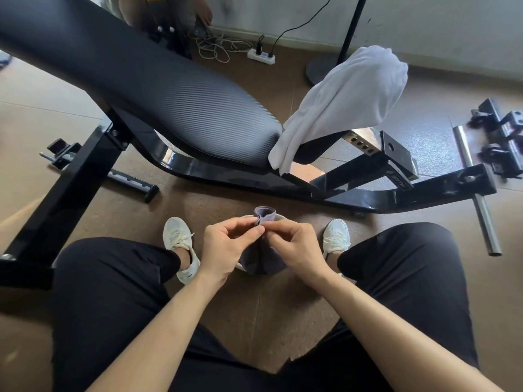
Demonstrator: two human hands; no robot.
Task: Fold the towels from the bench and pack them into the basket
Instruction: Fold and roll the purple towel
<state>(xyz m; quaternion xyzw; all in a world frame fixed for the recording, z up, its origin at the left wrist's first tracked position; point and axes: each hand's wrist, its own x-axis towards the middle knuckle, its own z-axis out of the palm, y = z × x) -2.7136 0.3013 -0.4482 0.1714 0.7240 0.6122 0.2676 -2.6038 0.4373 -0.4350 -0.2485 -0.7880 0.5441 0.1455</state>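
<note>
A small grey-purple towel (264, 260) hangs between my knees above the floor. My left hand (226, 247) and my right hand (294, 247) both pinch its bunched top edge, fingertips nearly touching. A white towel (345, 103) lies draped over the raised end of the black padded bench (158, 89), hanging down its near side. No basket is in view.
The bench's black steel frame (353, 193) runs across the floor in front of my feet. Metal bars and clamps (498, 137) lie at the right. A power strip with cables (261, 55) and a stand base (322, 70) sit by the far wall.
</note>
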